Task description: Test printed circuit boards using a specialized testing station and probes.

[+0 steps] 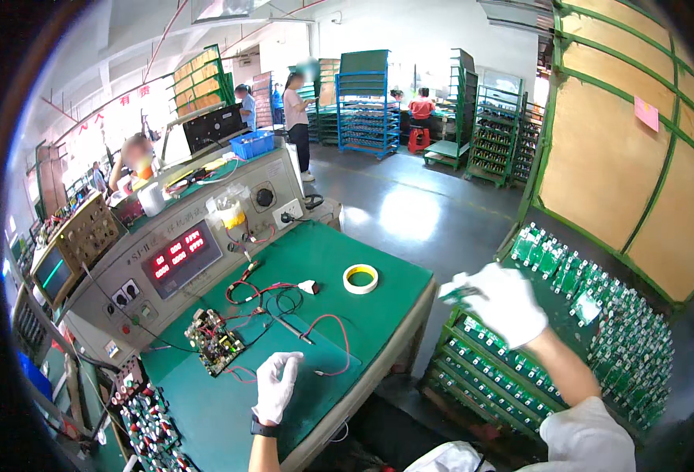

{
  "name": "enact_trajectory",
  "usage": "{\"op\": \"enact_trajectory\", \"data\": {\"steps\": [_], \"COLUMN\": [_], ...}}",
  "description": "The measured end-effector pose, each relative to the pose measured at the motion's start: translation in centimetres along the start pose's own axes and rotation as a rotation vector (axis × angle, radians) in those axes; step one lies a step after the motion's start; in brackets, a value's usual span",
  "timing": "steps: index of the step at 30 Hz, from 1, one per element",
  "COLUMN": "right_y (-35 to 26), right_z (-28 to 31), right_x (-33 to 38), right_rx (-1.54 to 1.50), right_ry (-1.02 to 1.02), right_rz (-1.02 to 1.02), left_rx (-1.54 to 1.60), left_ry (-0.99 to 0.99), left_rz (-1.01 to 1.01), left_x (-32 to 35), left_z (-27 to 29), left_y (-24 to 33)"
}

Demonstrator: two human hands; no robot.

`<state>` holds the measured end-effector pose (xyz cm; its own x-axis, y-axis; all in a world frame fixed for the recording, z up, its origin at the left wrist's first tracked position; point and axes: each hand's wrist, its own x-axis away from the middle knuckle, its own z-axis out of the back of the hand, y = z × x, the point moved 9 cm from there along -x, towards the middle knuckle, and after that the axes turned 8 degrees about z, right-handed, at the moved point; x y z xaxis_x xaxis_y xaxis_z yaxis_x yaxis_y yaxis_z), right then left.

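Note:
My right hand [508,305], in a white glove, is raised off the bench's right edge, beside the rack. Its fingers are closed on a small green circuit board [458,290], partly covered by the glove. Also gloved, my left hand [276,387] is over the green bench mat [229,425] with its fingers curled together and nothing visible in them. Up and left of it lies a larger circuit board [214,343] crowded with components. A probe [292,329] and a red lead [347,340] lie on the mat right of that board.
A tape roll [360,279] sits near the bench's right edge. Behind the mat stands a test console [182,256] with a red display. A green rack [480,358] of small boards is at my right. Components cluster [154,429] at the bench's left. People stand and sit farther off.

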<state>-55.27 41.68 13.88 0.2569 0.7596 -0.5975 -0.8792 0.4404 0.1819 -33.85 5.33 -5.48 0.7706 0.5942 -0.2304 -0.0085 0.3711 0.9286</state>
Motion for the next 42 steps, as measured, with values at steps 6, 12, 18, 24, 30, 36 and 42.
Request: {"op": "enact_trajectory", "data": {"steps": [6,12,18,24,30,36,42], "right_y": [-16.6,-29.8,-34.0,-27.5,-12.4,-11.4,-11.8], "right_z": [-8.7,-13.4,-14.4,-16.9,-34.2,-37.7,-38.2], "right_x": [-7.0,-9.8,-12.5,-16.4,-17.4,-15.5,-15.7], "right_rx": [-0.38,-0.456,-0.515,-0.801,-1.396,-1.429,-1.34], "right_ry": [0.337,0.585,0.567,0.502,0.019,-0.133,-0.202], "right_rz": [0.363,0.743,0.931,0.819,-0.296,-0.47,-0.378], "left_rx": [0.945,0.822,1.125,1.12,0.942,0.824,0.886], "left_ry": [-0.343,0.125,0.301,0.388,0.329,0.255,0.287], "left_rz": [0.302,0.342,0.428,0.348,0.374,0.473,0.438], "left_x": [1.1,1.0,2.4,3.8,2.1,2.9,2.9], "left_z": [-3.7,4.2,9.3,13.3,13.6,11.6,12.8], "left_y": [1.3,-0.8,-4.1,-4.2,-5.7,-6.6,-9.5]}}
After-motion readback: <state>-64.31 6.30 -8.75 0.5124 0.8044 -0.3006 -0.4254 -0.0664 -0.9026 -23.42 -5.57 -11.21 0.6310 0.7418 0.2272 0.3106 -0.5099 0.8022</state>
